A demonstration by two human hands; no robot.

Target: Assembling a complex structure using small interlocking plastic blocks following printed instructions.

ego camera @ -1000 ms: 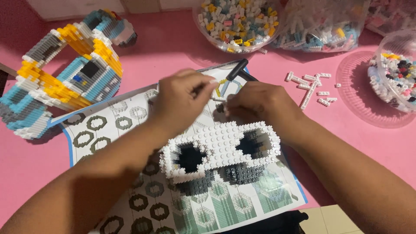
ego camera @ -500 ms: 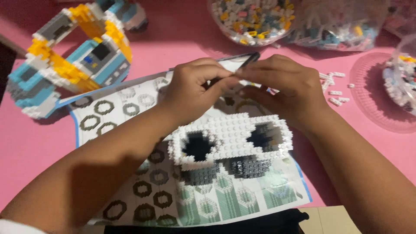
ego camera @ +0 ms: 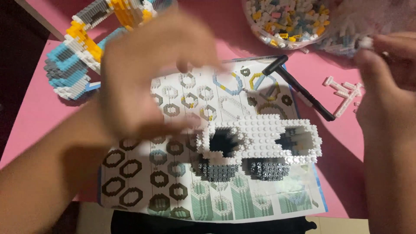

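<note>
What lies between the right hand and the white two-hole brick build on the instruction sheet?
A black tool lies slantwise on the sheet's upper right corner, between the right hand and the white brick build. Loose white pieces lie on the pink table under that hand. Nothing else visibly intervenes.

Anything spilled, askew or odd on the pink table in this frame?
A few white brick pieces lie loose on the pink table, outside the clear tub of bricks. The black tool lies slanted, half on the instruction sheet. The left hand is motion-blurred. Nothing looks damaged.
</note>
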